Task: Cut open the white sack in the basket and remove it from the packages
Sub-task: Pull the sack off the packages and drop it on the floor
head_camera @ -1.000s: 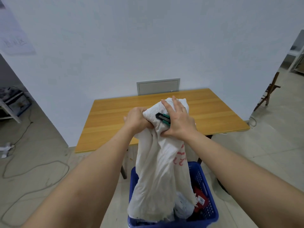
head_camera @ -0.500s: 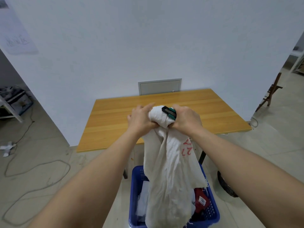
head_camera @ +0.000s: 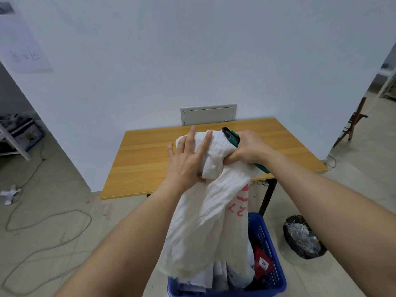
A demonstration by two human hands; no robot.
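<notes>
At frame centre, the right hand [head_camera: 248,147] grips the bunched crumpled white woven sack [head_camera: 211,202] together with a green utility knife [head_camera: 231,137], the left hand [head_camera: 187,160] presses open-fingered against the bundle, whose lower end hangs into the blue perforated plastic basket [head_camera: 265,236].

Red "27" on the white sack [head_camera: 214,221]; unreadable white label on a red package [head_camera: 261,261].

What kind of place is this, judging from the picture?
Probably a plain workroom or parcel-sorting area: a bare wooden table against a white wall, a blue basket of packages on the tiled floor, and a loose cable.
</notes>
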